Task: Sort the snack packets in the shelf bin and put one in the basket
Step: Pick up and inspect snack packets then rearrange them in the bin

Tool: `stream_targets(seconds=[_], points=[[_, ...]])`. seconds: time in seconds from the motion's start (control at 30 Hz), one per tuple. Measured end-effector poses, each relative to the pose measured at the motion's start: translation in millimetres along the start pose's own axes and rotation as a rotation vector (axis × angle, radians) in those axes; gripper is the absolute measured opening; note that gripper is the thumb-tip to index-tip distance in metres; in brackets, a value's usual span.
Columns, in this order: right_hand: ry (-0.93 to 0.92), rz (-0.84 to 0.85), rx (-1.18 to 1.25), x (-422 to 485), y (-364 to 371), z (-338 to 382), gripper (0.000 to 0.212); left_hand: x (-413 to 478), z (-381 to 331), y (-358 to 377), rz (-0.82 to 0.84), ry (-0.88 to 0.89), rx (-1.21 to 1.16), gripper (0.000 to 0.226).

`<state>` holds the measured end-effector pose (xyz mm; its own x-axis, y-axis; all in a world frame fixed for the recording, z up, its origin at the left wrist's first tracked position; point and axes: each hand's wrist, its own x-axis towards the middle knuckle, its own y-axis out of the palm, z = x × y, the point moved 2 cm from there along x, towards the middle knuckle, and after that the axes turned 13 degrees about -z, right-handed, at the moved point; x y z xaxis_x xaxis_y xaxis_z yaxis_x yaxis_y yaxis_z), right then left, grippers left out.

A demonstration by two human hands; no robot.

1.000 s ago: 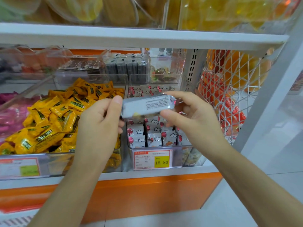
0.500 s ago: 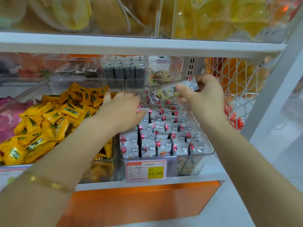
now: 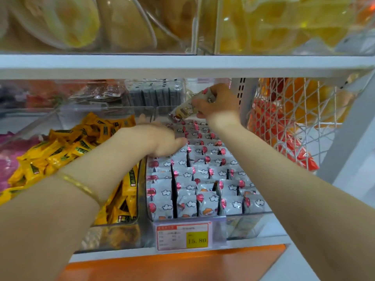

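A clear shelf bin (image 3: pixel 249 226) holds several rows of upright grey snack packets (image 3: pixel 205 179) printed with clouds and red balloons. My right hand (image 3: pixel 220 102) is reached to the back of the bin and pinches one grey snack packet (image 3: pixel 187 109), tilted above the rear rows. My left hand (image 3: pixel 160 138) lies palm down over the packets at the bin's back left, fingers stretched forward and partly hidden. No basket is in view.
A bin of yellow packets (image 3: pixel 67 151) sits to the left, pink packets (image 3: pixel 12 159) beyond it. A price tag (image 3: pixel 183 236) reading 15.80 hangs on the bin front. A white wire rack (image 3: pixel 294 122) with orange packets stands to the right. The upper shelf edge (image 3: pixel 182 64) runs close overhead.
Both hands have reached deeper into the bin. The right hand carried the packet from in front of the shelf to above the rear rows; the left hand let go of it and moved onto the packets.
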<state>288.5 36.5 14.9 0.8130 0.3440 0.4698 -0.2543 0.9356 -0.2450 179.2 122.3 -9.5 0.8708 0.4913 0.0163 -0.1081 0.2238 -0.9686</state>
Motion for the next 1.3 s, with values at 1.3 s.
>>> stream_targets(seconds=[1.3], points=[[-0.520,0.183,-0.448,11,79,2,0.014,-90,6,23,-0.434,-0.252,-0.699,0.067]])
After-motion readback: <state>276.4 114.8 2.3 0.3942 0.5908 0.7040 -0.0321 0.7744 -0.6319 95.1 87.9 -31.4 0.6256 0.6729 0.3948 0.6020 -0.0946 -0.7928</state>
